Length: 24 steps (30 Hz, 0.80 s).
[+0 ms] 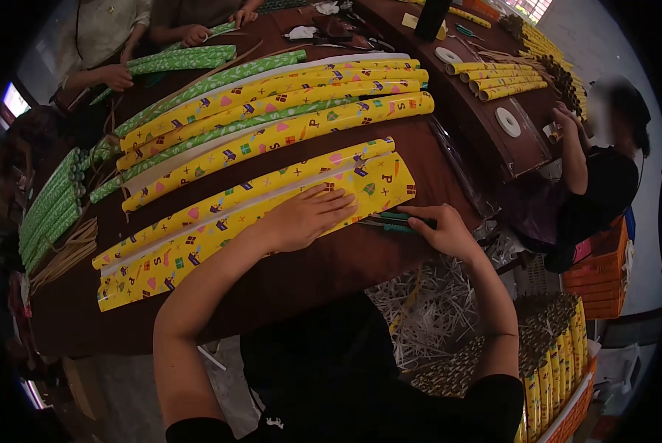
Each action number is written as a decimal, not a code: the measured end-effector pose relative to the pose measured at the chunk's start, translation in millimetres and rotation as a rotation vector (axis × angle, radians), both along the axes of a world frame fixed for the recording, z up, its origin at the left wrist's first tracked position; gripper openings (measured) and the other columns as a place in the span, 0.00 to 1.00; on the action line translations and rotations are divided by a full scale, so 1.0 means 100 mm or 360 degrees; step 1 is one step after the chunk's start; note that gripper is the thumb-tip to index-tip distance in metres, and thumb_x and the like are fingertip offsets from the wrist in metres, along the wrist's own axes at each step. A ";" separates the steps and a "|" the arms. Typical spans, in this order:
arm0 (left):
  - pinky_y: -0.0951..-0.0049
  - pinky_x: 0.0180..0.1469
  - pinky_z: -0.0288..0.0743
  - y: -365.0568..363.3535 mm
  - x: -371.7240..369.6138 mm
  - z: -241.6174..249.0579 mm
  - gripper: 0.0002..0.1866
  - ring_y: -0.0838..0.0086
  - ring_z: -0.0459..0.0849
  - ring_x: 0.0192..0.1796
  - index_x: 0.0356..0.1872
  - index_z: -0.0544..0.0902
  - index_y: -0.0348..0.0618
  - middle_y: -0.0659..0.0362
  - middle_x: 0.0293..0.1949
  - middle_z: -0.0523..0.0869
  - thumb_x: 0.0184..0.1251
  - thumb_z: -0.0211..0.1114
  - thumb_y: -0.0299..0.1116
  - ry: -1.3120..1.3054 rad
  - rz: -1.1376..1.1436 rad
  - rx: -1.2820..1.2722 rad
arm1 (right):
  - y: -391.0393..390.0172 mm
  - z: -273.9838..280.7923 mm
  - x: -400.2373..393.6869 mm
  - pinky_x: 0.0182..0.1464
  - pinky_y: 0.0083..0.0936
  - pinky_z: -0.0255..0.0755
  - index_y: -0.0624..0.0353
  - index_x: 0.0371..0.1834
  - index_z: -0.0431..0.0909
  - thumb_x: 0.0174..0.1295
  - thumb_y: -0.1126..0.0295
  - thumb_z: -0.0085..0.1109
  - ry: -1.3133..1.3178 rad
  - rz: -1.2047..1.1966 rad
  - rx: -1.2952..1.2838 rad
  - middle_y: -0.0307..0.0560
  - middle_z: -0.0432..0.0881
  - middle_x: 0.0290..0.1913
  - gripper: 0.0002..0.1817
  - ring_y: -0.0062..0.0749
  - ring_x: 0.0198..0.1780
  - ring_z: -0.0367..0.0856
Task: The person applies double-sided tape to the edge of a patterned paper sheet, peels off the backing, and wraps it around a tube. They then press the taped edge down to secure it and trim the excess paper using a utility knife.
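Note:
A partly unrolled roll of yellow patterned wrapping paper (154,258) lies across the brown table in front of me. My left hand (312,218) rests flat on the loose sheet, fingers stretched out toward its right end. At the sheet's near edge on the right, my right hand (442,227) grips green-handled scissors (391,223). Their blades point left along the paper edge, and their tips are partly hidden. Beyond the sheet lie several yellow rolls (287,134) and green rolls (209,83).
Green rolls (50,207) are stacked at left beside brown strips (69,251). Co-workers' hands (117,77) handle green rolls at the far side. Another person (604,170) sits at right by a second table (486,111). Paper shreds (434,303) and a crate of rolls (567,399) are below right.

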<state>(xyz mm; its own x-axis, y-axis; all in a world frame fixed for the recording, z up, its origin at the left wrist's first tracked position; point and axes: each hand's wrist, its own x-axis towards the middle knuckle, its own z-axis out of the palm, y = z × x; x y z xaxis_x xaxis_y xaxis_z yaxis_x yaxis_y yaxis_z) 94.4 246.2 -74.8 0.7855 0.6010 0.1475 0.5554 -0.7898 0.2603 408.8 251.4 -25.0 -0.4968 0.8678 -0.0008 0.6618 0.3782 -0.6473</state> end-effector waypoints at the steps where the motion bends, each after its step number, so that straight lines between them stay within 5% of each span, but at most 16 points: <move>1: 0.59 0.78 0.48 0.00 0.00 0.00 0.27 0.64 0.59 0.76 0.73 0.62 0.50 0.58 0.73 0.64 0.72 0.49 0.30 -0.0006 -0.0014 0.0015 | -0.01 -0.02 0.00 0.35 0.33 0.73 0.52 0.53 0.84 0.63 0.67 0.61 -0.0006 0.0000 -0.0010 0.57 0.85 0.31 0.15 0.43 0.26 0.82; 24: 0.61 0.78 0.48 -0.01 0.00 0.00 0.26 0.66 0.59 0.76 0.71 0.65 0.53 0.59 0.73 0.64 0.73 0.49 0.29 0.0008 0.0045 -0.0002 | -0.01 0.00 -0.11 0.42 0.34 0.76 0.53 0.53 0.84 0.63 0.67 0.61 -0.0012 0.0098 0.0031 0.57 0.85 0.34 0.15 0.46 0.35 0.85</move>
<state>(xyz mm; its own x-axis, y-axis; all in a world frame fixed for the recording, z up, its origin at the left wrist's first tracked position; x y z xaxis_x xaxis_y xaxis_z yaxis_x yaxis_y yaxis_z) 94.3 245.1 -74.3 0.7691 0.6230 0.1430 0.5787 -0.7736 0.2582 397.6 250.1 -25.5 -0.5491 0.8356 0.0121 0.6417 0.4309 -0.6345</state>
